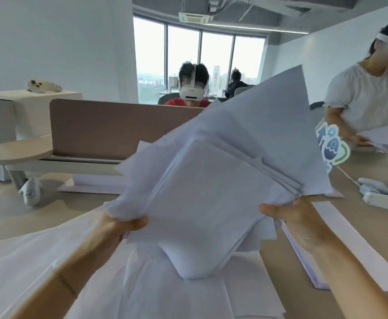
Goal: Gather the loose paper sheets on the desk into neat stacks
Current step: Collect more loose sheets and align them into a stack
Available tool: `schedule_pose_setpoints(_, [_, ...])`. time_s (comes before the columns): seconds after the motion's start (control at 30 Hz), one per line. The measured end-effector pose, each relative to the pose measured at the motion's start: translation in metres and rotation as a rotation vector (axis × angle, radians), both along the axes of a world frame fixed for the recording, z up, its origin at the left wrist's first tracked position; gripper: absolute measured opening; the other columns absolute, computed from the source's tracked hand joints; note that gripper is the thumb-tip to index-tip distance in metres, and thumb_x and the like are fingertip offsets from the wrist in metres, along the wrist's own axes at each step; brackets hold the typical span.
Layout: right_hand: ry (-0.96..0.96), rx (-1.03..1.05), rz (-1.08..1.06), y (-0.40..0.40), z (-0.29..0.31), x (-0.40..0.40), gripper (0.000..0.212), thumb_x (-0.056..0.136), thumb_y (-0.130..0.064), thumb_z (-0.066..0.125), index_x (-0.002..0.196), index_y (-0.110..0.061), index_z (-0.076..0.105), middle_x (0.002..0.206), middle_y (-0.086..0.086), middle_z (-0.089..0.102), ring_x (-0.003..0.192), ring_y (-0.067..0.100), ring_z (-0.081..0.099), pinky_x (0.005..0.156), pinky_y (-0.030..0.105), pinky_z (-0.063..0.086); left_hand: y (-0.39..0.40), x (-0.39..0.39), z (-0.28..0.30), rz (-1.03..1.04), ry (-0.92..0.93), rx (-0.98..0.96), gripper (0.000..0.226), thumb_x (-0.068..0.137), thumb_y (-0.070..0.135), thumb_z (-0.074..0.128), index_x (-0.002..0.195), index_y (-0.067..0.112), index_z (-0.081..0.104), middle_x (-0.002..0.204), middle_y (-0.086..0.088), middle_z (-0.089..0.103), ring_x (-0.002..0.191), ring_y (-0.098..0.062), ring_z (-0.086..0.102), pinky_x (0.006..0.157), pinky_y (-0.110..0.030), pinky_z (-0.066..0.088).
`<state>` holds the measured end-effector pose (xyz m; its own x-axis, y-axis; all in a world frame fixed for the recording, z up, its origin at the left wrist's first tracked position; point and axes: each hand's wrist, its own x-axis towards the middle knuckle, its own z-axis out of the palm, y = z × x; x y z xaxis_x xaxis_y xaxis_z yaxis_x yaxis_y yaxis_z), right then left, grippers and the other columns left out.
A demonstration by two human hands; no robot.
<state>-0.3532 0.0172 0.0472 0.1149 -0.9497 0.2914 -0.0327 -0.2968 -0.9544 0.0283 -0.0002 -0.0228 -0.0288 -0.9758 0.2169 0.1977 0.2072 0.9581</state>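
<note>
A thick, uneven bundle of white paper sheets (213, 180) is lifted above the desk, its corners fanned out at different angles. My left hand (119, 226) grips its lower left edge, thumb on top. My right hand (289, 215) grips its lower right edge, thumb on top as well. Below the bundle, more loose sheets (142, 288) lie spread over the near part of the wooden desk (372, 229). A squared stack of paper (312, 270) lies flat on the desk under my right forearm. Another flat sheet pile (91, 184) rests by the divider.
A brown divider panel (100, 130) stands across the desk's far side, a person with a headset behind it. At the right, another person handles papers (386, 137). A stapler-like white device (379, 194) and a colourful cutout sign (331, 146) sit at the right.
</note>
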Motion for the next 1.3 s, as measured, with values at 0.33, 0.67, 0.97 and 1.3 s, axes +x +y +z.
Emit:
schedule_pose_setpoints(0.33, [-0.107, -0.186, -0.272, -0.005, 0.014, 0.018, 0.041, 0.084, 0.009, 0.072, 0.083, -0.030, 0.083, 0.089, -0.015, 0.081, 0.089, 0.005, 0.076, 0.077, 0.019, 0.059, 0.012, -0.028, 0.006, 0.576, -0.306, -0.126, 0.103, 0.071, 0.016, 0.092, 0.154, 0.028, 0.034, 0.143, -0.009, 0.052, 0.133, -0.031, 0.052, 0.103, -0.035, 0.051])
schedule_pose_setpoints(0.67, [-0.071, -0.242, -0.195, -0.004, 0.014, 0.034, 0.054, 0.086, 0.005, 0.073, 0.080, -0.048, 0.081, 0.089, -0.017, 0.081, 0.089, 0.005, 0.077, 0.080, 0.021, 0.060, 0.026, -0.070, 0.018, 0.615, -0.663, -0.348, 0.067, 0.082, 0.035, 0.081, 0.141, 0.033, 0.051, 0.116, 0.007, 0.066, 0.104, -0.010, 0.061, 0.089, -0.028, 0.050])
schedule_pose_setpoints(0.97, [-0.120, -0.125, -0.257, -0.007, 0.007, 0.029, 0.024, 0.085, 0.006, 0.074, 0.088, -0.017, 0.078, 0.087, -0.004, 0.082, 0.086, 0.017, 0.079, 0.073, 0.026, 0.062, 0.014, -0.063, 0.023, 0.486, -0.755, -0.347, 0.029, 0.074, 0.039, 0.082, 0.099, 0.031, 0.071, 0.101, 0.012, 0.060, 0.092, -0.012, 0.056, 0.074, -0.026, 0.047])
schedule_pose_setpoints(1.3, [-0.106, 0.222, -0.189, -0.044, -0.040, 0.018, 0.020, 0.087, -0.001, 0.074, 0.102, -0.013, 0.076, 0.107, 0.010, 0.080, 0.086, 0.018, 0.079, 0.085, 0.038, 0.059, -0.020, -0.046, 0.018, -0.107, -0.931, 0.133, 0.034, 0.061, 0.023, 0.088, 0.093, 0.014, 0.078, 0.088, -0.003, 0.080, 0.083, -0.020, 0.076, 0.082, -0.040, 0.062])
